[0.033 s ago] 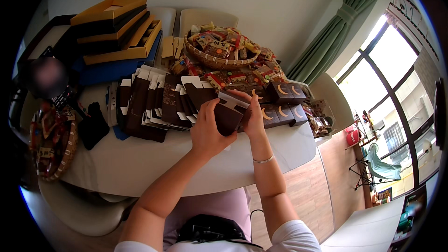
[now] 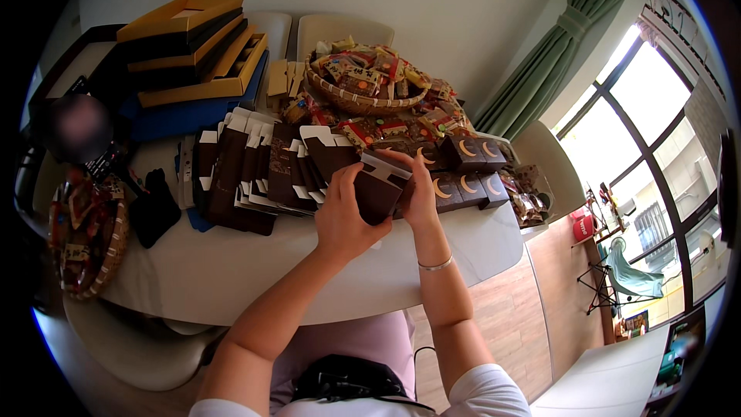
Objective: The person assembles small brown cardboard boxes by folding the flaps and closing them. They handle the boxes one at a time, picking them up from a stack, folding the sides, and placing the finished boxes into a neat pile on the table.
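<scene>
Between both hands, above the table's front part, is a small dark brown carton [image 2: 375, 194] with pale flaps at its upper end. My left hand [image 2: 343, 212] grips its left side, thumb and fingers wrapped around it. My right hand [image 2: 417, 189] closes on its right side, fingers over the upper edge. To the left lies a row of flattened dark brown cartons [image 2: 251, 162] with white tabs, overlapping one another. Right of my hands stand several folded dark boxes [image 2: 461, 189] with a golden crescent on them.
Behind, a wicker basket [image 2: 363, 100] heaped with wrapped snacks sits among more packets [image 2: 432, 123]. Yellow-and-black trays [image 2: 197, 50] are stacked at the back left. A second basket of packets [image 2: 85, 239] stands at the left end of the white table [image 2: 231, 278]; a black cloth item [image 2: 158, 208] lies nearby.
</scene>
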